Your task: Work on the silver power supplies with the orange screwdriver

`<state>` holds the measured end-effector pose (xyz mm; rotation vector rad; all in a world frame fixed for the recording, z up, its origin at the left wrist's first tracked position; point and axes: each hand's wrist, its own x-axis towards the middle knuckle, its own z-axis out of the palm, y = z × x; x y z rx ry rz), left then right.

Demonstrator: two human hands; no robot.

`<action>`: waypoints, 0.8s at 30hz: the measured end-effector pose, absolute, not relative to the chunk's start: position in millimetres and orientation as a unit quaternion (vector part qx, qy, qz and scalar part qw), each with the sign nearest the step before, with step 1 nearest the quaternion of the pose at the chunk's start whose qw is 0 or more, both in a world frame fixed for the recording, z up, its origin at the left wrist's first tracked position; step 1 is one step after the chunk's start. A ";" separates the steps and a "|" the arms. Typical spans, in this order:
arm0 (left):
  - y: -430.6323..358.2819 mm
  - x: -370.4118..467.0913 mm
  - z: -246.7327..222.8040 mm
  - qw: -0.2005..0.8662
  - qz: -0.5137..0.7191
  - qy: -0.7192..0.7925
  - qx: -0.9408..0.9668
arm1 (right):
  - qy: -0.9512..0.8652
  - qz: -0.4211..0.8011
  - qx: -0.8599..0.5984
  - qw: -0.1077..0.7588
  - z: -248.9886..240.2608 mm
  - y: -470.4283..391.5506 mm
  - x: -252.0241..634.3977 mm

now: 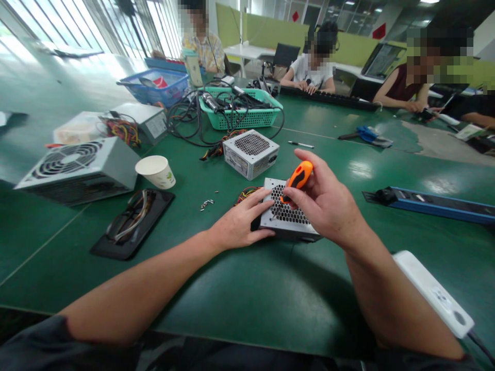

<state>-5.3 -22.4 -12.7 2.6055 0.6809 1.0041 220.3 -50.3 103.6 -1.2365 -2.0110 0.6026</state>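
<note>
Wrapped around an orange and black screwdriver (300, 176), my right hand (328, 198) is over a computer power supply (288, 214) with a honeycomb grille. The screwdriver tilts, its shaft pointing down to the left toward the near left part of the top face; I cannot tell whether its tip sits in a screw. My left hand (245, 219) grips the left side of the power supply, fingers on its top edge and thumb at the near side. Coloured wires (249, 195) come out behind the left fingers. Several small screws (207, 203) lie loose on the table to the left.
A second power supply (251, 153) stands just beyond. At left are a paper cup (157, 172), glasses on a black case (133, 224) and a larger power supply (79, 170). A green basket (242, 118) holds cables. A white power strip (433, 293) lies right. Other people sit opposite.
</note>
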 end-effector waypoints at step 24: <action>-20.7 -5.2 -12.4 0.146 0.341 0.234 0.899 | -0.866 0.047 -0.384 0.315 112.6 -61.9 224.5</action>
